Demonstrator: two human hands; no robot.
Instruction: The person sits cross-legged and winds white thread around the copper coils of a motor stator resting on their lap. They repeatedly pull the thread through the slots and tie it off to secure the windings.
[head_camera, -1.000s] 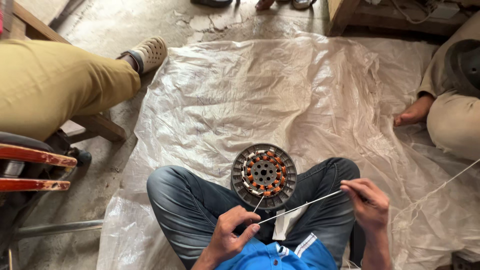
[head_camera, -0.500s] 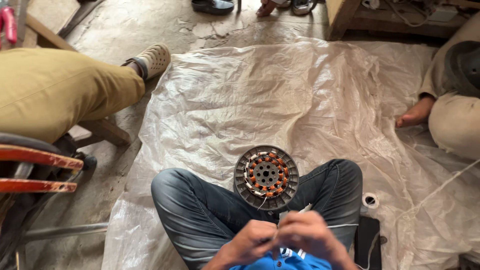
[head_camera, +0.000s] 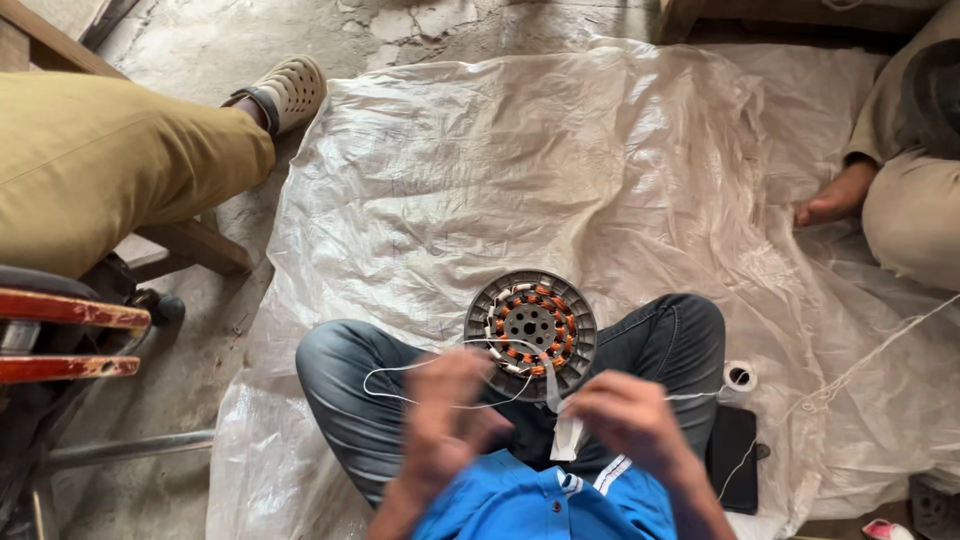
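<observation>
Lower centre of the frame, propped between the crossed denim knees: one round motor stator (head_camera: 531, 327), grey rim, ring of copper coils around a perforated hub.

Judged from the look of the ring, partly bound. White wrapping shows on the coils along the left and lower arc. Bare orange copper shows on the right and upper arc, so a good share of the binding seems left to do. No exact coil count possible at this size.

One white thread (head_camera: 400, 385), looping slack from the stator's left edge out to the left and back toward the hands. One flat white strip (head_camera: 567, 435) hanging from the stator's lower edge between the hands.

Left hand (head_camera: 445, 420), bottom centre-left, smeared by motion: cannot tell whether the fingers are spread or closed, nor whether the thread is in them. Right hand (head_camera: 630, 420), bottom centre-right, fingers bunched together, apparently pinching the thread just beside the strip.

Counted besides:
- One small spool (head_camera: 739, 377) right of the knee, thread running toward it.
- One black phone (head_camera: 733, 458) just below the spool.
- One crinkled plastic sheet (head_camera: 560, 160) spread over the floor.
- Two other people, in part only: a tan trouser leg (head_camera: 120, 160) with a pale shoe (head_camera: 290, 92) at upper left, a bare foot (head_camera: 835, 200) at right.
</observation>
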